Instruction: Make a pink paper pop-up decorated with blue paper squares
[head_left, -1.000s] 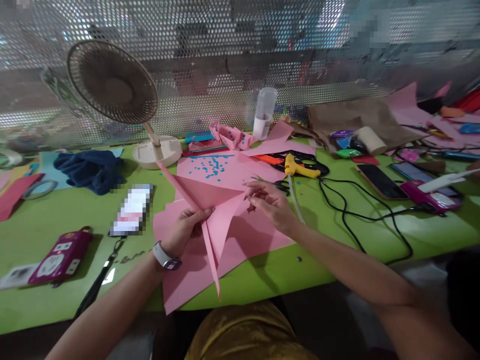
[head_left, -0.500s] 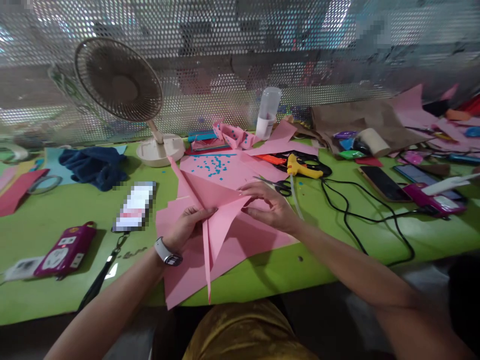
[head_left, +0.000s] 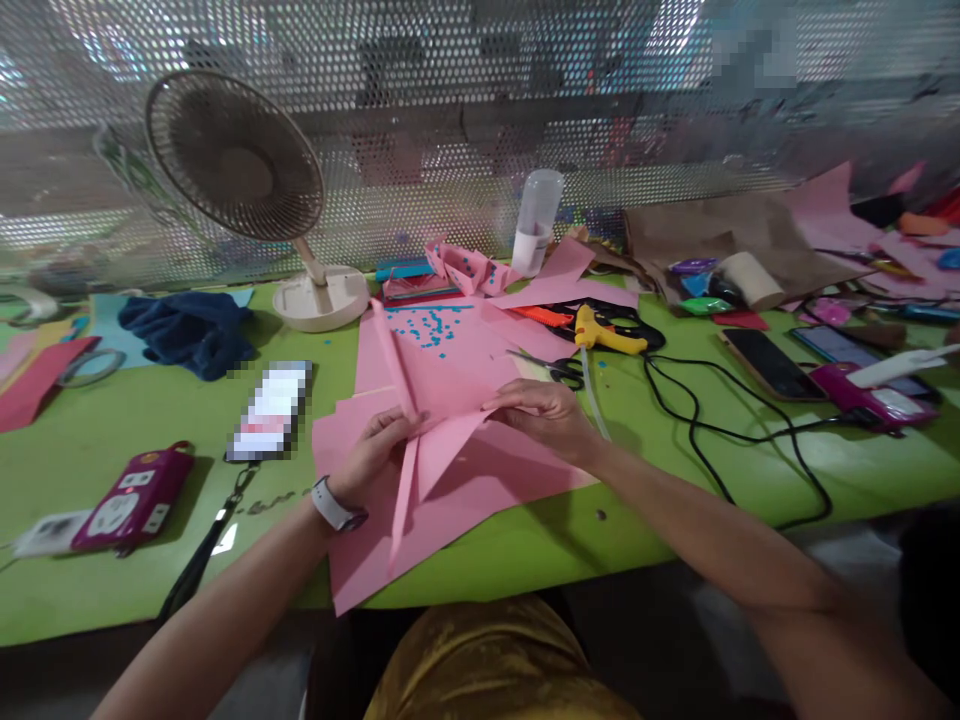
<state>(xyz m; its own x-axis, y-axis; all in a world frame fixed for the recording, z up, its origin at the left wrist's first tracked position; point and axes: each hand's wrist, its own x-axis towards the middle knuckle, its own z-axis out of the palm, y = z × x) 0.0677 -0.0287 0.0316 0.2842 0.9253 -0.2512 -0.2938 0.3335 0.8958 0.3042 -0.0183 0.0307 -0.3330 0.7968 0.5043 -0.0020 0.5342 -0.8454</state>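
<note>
Between my hands is a folded sheet of pink paper (head_left: pixel 446 450), with a narrow folded strip along its left edge. My left hand (head_left: pixel 382 445), with a watch on the wrist, is closed on the paper beside that strip, thumb on top. Fingers of my right hand (head_left: pixel 544 415) pinch the sheet's right corner. Under it lie larger pink sheets (head_left: pixel 360 555) on the green table. Behind, small blue paper bits (head_left: pixel 431 330) are scattered on pink paper. Scissors (head_left: pixel 562 370) lie just beyond my right hand.
A yellow glue gun (head_left: pixel 611 335) with a black cord (head_left: pixel 697 430) lies at the right. The fan (head_left: pixel 322 300) and a white-based bottle (head_left: pixel 532 245) stand at the back. Phones (head_left: pixel 772 365) and a purple power strip (head_left: pixel 874 395) are at right; another phone (head_left: pixel 270 410) and power strip (head_left: pixel 135 500) are left.
The held pink paper has tilted flatter, its folded strip's lower end swinging left and its upper end moving right. My right fingers have drawn closer together on the corner.
</note>
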